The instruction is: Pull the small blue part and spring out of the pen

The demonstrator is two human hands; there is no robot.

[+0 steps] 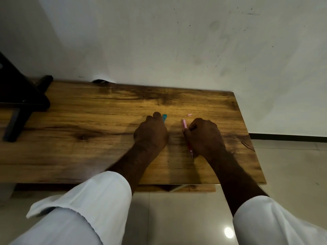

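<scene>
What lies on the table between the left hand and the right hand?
In the head view, mostly bare wood of the table separates the left hand from the right hand; only the pink pen that the right hand grips borders that gap.

One view only, head-worn, wide-angle. Looks forward and steeply down from above the near edge of the tabletop [88,131]. Close range: both forearms enter from the bottom, sleeves [85,206] large in the near corners. Far wall [177,41] fills the upper half; floor [292,165] shows right and near. Edges bow with lens distortion. Tabletop slants slightly, right end lower.
</scene>
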